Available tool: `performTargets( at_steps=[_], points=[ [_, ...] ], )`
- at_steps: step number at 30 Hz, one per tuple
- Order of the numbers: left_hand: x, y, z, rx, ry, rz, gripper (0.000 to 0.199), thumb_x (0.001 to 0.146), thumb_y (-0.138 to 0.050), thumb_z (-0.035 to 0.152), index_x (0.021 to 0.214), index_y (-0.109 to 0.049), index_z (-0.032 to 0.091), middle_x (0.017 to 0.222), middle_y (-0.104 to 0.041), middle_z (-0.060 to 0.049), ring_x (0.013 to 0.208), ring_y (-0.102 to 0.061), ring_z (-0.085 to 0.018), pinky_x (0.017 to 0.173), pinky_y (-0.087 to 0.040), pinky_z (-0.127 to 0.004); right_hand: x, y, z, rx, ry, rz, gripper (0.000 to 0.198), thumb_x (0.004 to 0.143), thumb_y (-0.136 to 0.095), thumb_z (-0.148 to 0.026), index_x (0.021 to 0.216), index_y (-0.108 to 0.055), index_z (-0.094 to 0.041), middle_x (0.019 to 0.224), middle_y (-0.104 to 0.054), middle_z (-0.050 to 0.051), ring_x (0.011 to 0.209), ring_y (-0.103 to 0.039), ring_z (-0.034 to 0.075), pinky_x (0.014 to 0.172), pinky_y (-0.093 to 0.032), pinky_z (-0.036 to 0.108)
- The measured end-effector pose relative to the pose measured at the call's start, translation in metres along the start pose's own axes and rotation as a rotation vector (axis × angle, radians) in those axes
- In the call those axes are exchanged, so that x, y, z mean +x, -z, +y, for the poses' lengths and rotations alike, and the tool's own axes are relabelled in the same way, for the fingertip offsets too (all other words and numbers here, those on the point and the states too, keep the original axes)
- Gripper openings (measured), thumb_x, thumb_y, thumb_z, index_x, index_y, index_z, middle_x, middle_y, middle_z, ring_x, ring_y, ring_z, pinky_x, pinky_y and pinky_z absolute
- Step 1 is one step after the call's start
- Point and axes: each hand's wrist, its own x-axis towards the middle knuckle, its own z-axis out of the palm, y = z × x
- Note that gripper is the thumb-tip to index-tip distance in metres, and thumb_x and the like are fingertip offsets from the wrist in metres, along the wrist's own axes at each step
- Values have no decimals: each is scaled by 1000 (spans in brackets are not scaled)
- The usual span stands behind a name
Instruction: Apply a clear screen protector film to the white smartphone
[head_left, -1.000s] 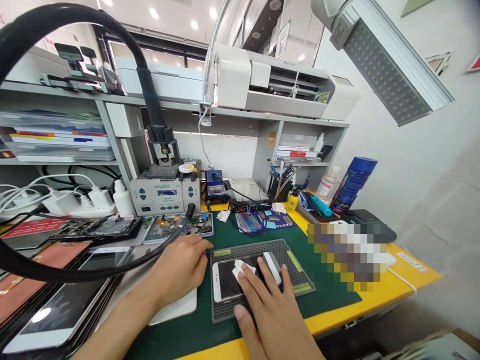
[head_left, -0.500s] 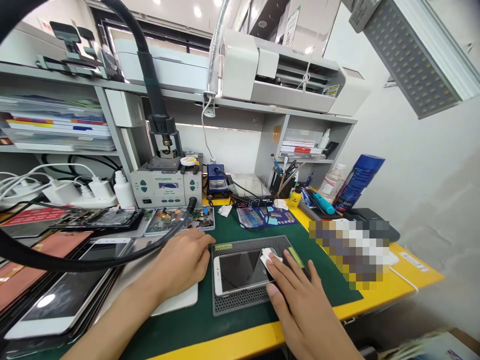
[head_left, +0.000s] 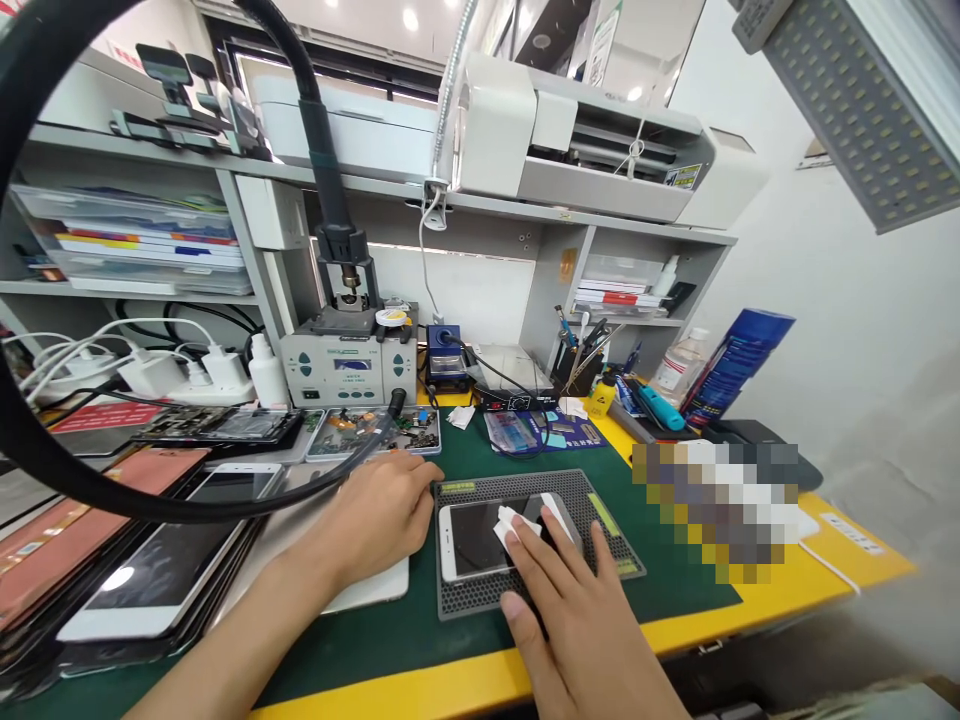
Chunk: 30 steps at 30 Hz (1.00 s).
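A white smartphone [head_left: 472, 545] with a dark screen lies face up on a grey honeycomb mat [head_left: 469, 605]. My right hand [head_left: 566, 590] presses a folded white tissue [head_left: 511, 524] onto its screen with the fingertips, the fingers stretched out and the thumb apart. The hand covers the phone's lower right part. My left hand [head_left: 386, 515] rests at the mat's upper left corner with its fingers curled in. What the left fingers hold, if anything, is hidden. Under the left forearm lies a flat pale silver panel [head_left: 375, 585].
Stacked phone screens [head_left: 142, 580] fill the left side. A black hose [head_left: 225, 508] loops before the view at left. Behind the mat stand a hot-air station [head_left: 349, 370], a tray of small parts [head_left: 427, 430] and a blue soldering stand [head_left: 448, 365]. A yellow edge [head_left: 405, 695] borders the bench.
My right hand has slid the tissue leftward across the phone's screen, from near its right end toward the middle. The left hand stays by the mat's corner. The whole view has shifted slightly.
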Motion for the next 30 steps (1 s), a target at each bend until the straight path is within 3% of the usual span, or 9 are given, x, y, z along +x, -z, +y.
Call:
performTargets(
  at_steps=[6,11,22,30],
  points=[
    [1,3,2,4,-2,12,36,92,-42,12,110,-74,16,103,-77,-12,100,-72,-31,92,-58,-46,18,3,-21,167,23,-114,54,111,-27,-44,155,-47,-20,162,-32,-1,148,-35,45,110,-31,84],
    [0,3,1,8,0,27,32,91,-43,10,99,-74,18,100,-77,-11,97,-73,-29,90,-58,-45,27,2,-36,269,-4,-100,53,110,-30,-48,153,-51,-25,161,-36,-3,150,-33,42,115,-25,81],
    [1,2,0,3,-15,33,36,91,-43,10,109,-74,16,102,-78,-10,97,-73,-29,89,-58,-44,17,-18,-55,194,32,34,50,106,-44,-42,149,-55,-21,158,-45,3,145,-42,45,111,-28,84],
    [-1,3,1,18,-18,26,37,93,-42,10,111,-74,15,102,-78,-11,99,-73,-29,90,-58,-44,15,-11,-42,181,10,33,50,108,-39,-46,148,-57,-22,159,-43,0,145,-43,43,114,-34,77]
  ],
)
